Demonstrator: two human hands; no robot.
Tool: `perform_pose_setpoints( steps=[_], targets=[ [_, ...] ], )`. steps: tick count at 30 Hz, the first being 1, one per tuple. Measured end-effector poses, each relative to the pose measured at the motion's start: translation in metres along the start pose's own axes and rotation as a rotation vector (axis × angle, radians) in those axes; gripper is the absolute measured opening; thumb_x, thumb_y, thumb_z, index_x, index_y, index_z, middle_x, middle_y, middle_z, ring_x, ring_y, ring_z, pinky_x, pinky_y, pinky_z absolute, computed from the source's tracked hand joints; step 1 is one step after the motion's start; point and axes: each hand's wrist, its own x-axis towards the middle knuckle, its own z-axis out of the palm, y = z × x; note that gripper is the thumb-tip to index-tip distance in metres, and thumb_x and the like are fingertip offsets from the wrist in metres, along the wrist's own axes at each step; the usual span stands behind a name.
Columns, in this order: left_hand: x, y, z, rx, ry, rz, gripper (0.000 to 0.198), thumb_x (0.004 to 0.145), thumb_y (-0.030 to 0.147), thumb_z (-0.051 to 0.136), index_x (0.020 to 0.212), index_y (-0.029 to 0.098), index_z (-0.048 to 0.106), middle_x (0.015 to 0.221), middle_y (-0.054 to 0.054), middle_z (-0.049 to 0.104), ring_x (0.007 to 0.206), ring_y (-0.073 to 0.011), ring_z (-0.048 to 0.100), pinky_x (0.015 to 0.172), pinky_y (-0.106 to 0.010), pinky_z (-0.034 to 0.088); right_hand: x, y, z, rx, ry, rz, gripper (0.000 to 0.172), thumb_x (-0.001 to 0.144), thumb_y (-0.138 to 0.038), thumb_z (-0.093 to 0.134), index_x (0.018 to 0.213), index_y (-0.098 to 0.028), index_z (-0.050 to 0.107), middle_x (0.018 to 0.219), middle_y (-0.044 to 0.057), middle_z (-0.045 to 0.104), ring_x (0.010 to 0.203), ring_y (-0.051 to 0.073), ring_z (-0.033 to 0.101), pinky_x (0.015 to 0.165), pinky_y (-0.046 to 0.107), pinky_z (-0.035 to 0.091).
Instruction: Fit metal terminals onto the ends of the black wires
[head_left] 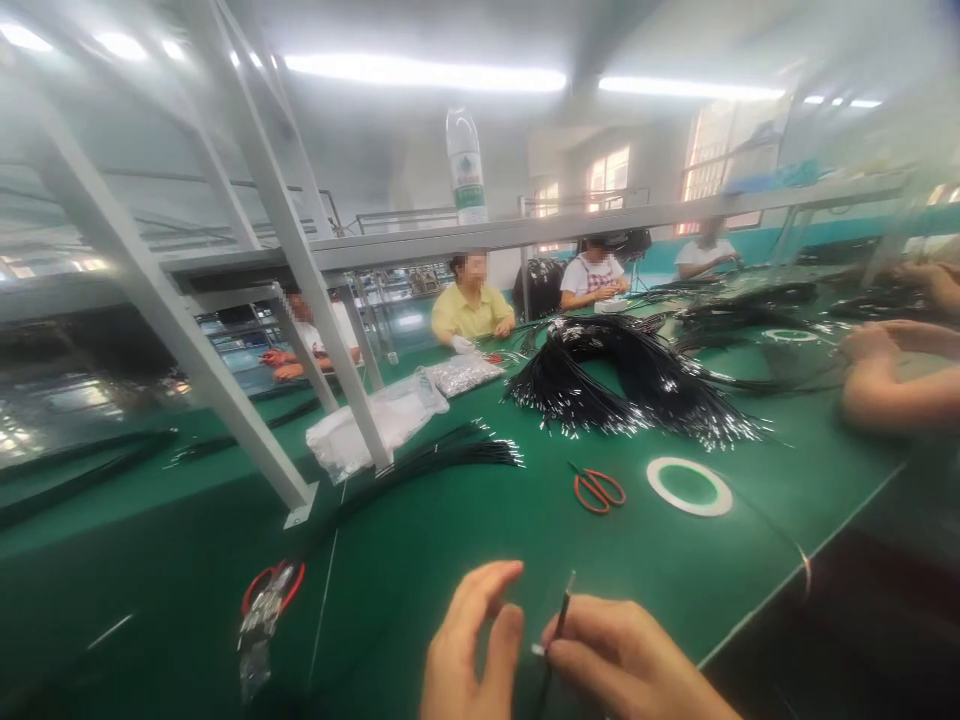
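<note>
My right hand pinches a thin black cable between thumb and fingers, its silvery tip pointing up. A small white bit shows beside the fingertips; what it is I cannot tell. Just left of the cable is my left hand, thumb and forefinger apart with nothing between them. Beyond both hands, red-handled scissors lie on the green table. A white ring-shaped roll of tape lies to the right of them.
A big heap of black cables and a smaller bundle lie farther back. Plastic bags sit by the metal shelf posts. More red-handled scissors are at left. Co-workers sit across the table; another person's arm reaches in at right.
</note>
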Motion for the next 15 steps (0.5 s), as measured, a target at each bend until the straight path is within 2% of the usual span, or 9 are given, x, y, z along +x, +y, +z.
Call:
perform_pose_setpoints(
  steps=[2,4,7,11,15],
  targets=[
    [0.006,0.016,0.008,-0.028,-0.102,0.062,0.044,0.084,0.062,0.057,0.096,0.025,0.077,0.114,-0.009,0.070,0.104,-0.0251,0.064,0.092,-0.031,0.048,-0.002,-0.004,0.001,-0.078,-0.044,-0.063,0.035,0.085,-0.042,0.058,0.063,-0.017,0.069,0.065,0.002,0.059,0.067,0.018,0.053,0.064,0.026,0.043],
    [0.008,0.022,0.017,-0.045,-0.171,0.067,0.044,0.085,0.061,0.058,0.078,0.022,0.077,0.104,-0.009,0.071,0.091,-0.0230,0.065,0.090,-0.031,0.049,-0.003,-0.006,0.002,-0.088,-0.088,-0.080,0.040,0.088,-0.044,0.055,0.064,-0.016,0.072,0.070,0.005,0.064,0.070,0.020,0.058,0.066,0.028,0.045],
    [0.004,0.016,0.026,-0.105,-0.159,0.033,0.046,0.086,0.059,0.059,0.067,0.020,0.074,0.090,-0.009,0.071,0.082,-0.0211,0.064,0.085,-0.030,0.049,-0.006,-0.006,0.004,-0.049,-0.069,-0.098,0.045,0.091,-0.048,0.052,0.072,-0.016,0.077,0.074,0.006,0.066,0.071,0.021,0.058,0.068,0.029,0.047],
    [-0.003,0.005,0.027,-0.296,-0.156,-0.104,0.046,0.081,0.062,0.064,0.072,0.019,0.078,0.098,-0.010,0.074,0.090,-0.0233,0.065,0.081,-0.028,0.050,-0.008,0.001,0.005,0.045,0.008,-0.053,0.045,0.088,-0.055,0.057,0.075,-0.017,0.077,0.067,0.003,0.061,0.064,0.018,0.053,0.063,0.028,0.046],
    [0.000,0.008,0.024,-0.443,-0.119,-0.209,0.051,0.078,0.066,0.064,0.097,0.021,0.078,0.106,-0.010,0.075,0.093,-0.0234,0.065,0.081,-0.029,0.050,-0.008,0.005,0.004,-0.021,0.039,0.002,0.040,0.083,-0.051,0.065,0.065,-0.017,0.074,0.061,0.001,0.060,0.060,0.016,0.051,0.062,0.025,0.046]
  ],
)
